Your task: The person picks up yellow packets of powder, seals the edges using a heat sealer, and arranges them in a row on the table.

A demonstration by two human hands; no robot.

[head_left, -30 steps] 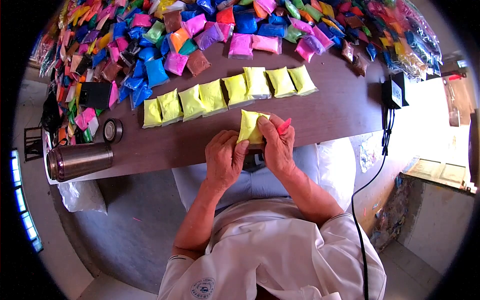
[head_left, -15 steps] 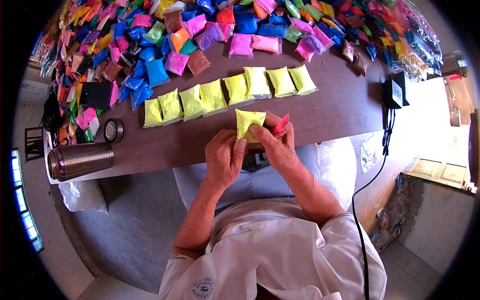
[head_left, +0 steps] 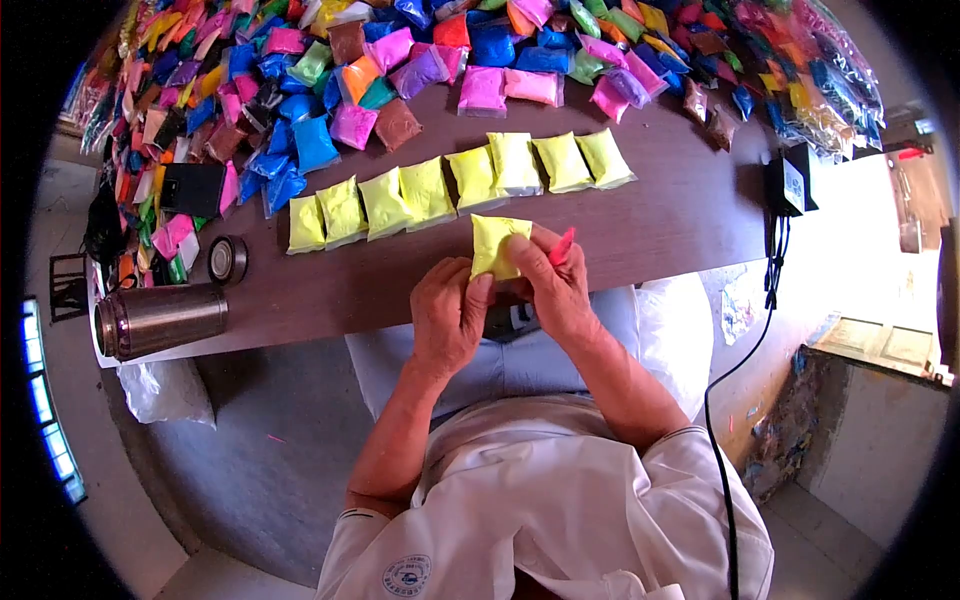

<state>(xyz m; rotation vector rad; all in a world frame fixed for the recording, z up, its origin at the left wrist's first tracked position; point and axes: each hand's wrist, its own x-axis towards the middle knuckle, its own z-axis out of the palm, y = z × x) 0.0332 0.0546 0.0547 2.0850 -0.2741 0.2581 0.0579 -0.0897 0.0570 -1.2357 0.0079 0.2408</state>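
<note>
A small yellow packet (head_left: 492,240) is held up between both hands at the table's front edge. My left hand (head_left: 446,310) pinches its lower left part, thumb in front. On the packet's right side, my right hand (head_left: 558,290) grips it with the thumb pressed on its face. A red object (head_left: 563,247), perhaps a pen or cutter, sticks out from the right hand's fingers. Behind the hands, several yellow packets (head_left: 427,192) lie in a slanting row on the brown table (head_left: 680,215).
Many coloured packets (head_left: 490,45) are heaped along the far side and left. A metal flask (head_left: 170,320) lies at the left front beside its round lid (head_left: 228,260). A black box (head_left: 785,188) with cables stands at the right edge.
My right thumb has shifted slightly up and right on the packet. The packet has tilted a little, its top edge slightly higher. The row of packets has not moved.
</note>
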